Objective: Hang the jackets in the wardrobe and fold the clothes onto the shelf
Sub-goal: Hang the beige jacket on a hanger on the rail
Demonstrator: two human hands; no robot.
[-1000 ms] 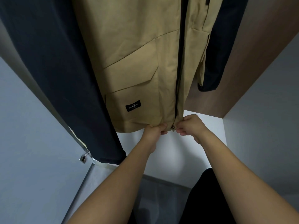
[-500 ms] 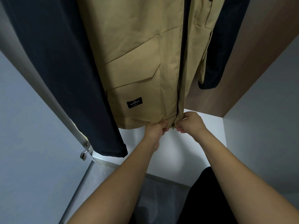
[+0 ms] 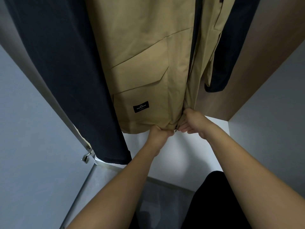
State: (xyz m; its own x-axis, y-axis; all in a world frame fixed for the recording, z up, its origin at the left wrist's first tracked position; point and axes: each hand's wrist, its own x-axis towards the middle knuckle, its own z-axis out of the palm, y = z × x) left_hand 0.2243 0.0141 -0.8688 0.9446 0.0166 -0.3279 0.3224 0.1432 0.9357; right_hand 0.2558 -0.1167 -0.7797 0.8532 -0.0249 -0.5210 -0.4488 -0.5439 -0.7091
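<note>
**Tan jacket hanging in wardrobe, both hands at its bottom hem**

The tan jacket hangs inside the wardrobe, its front facing the camera and its hem at about mid-height of the view. A flap pocket sits on the left front panel, with a small black label below it; the label's print is too small to read with confidence. A dark zip line runs down the front between the two panels.

The left hand is closed on the hem of the left panel, fingers curled round a bunched fold of cloth just left of the zip's lower end. The right hand grips the right panel's lower edge just beside it, fingers curled, thumb side up against the cloth. The two hands are almost touching, with a small dark zip fitting between them.

A dark navy garment hangs to the left of the tan jacket and reaches lower. Another dark garment hangs to the right, further in, against the brown side wall. Beneath the hands lies the wardrobe's white floor panel. A small metal latch is fixed at the lower left edge of the opening.
</note>
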